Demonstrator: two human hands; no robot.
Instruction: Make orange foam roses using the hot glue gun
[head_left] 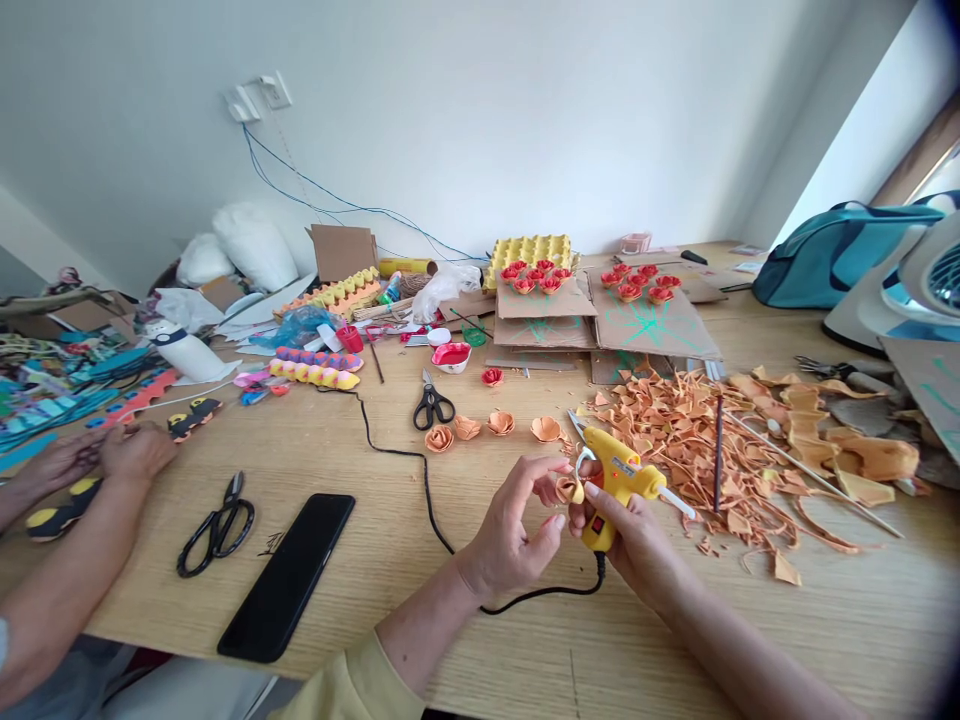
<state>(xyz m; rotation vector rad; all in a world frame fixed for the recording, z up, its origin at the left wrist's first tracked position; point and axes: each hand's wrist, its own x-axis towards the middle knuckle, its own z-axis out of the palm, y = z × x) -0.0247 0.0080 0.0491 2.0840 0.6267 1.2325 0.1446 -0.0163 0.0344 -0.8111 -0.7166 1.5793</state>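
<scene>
My right hand (637, 545) grips a yellow hot glue gun (621, 468), with a white glue stick (677, 503) poking out of its back end. My left hand (514, 520) pinches a small orange flower (566, 489) right by the gun's nozzle, whose tip is partly hidden by fingers. Just beyond lie several orange egg-carton flowers in a row, among them a fuller rose (439, 438) and an open cup of petals (546, 429). To the right spreads a heap of orange carton scraps (652, 430). The gun's black cord (429, 500) winds across the table.
Black scissors (433, 402) and a second pair (217, 525) lie left of my hands, near a black phone (286, 578). Red flowers (536, 275) stand on cardboard (544, 330) at the back. A co-worker's hands (135, 450) work at far left. A thin stick (817, 475) crosses the scraps.
</scene>
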